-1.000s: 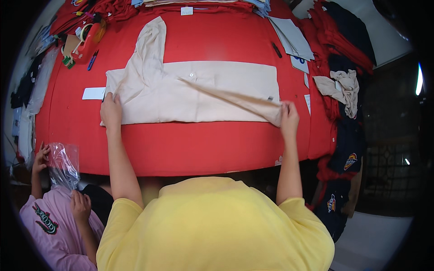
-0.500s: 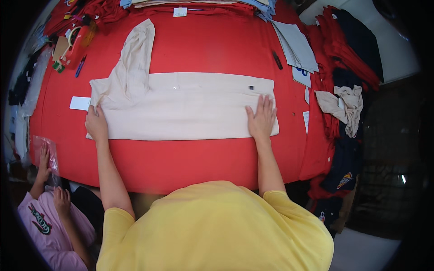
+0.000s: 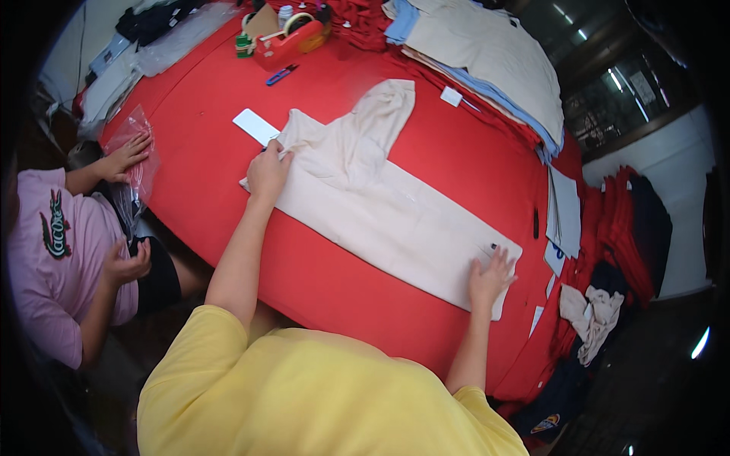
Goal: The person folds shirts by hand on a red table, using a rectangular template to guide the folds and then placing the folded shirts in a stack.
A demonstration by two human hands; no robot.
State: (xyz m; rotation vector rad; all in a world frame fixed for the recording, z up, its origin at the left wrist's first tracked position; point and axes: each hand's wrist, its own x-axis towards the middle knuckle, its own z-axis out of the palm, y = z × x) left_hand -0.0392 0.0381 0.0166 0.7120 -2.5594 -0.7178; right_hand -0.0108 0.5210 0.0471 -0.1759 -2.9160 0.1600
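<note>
A cream shirt (image 3: 365, 205) lies folded into a long strip on the red-covered table (image 3: 334, 292), one sleeve sticking out from its far side. At its left end my left hand (image 3: 269, 173) has fingers closed on the fabric edge, beside a white card (image 3: 255, 127) partly under the shirt. Exactly what the fingertips pinch is partly hidden. My right hand (image 3: 489, 285) rests on the other end with fingers spread, near a small dark label (image 3: 493, 246).
To the left, a person in a pink shirt (image 3: 57, 258) has one hand on a clear plastic bag (image 3: 135, 156). A red tape dispenser (image 3: 285, 45), blue thread snips (image 3: 282, 74) and a garment stack (image 3: 487, 49) sit at the back. White sheets (image 3: 563, 209) and more garments (image 3: 627, 228) are at right.
The view has turned left, so the table and shirt appear slanted. My right hand's fingers are spread wider. The other person's nearer hand has come off the plastic bag.
</note>
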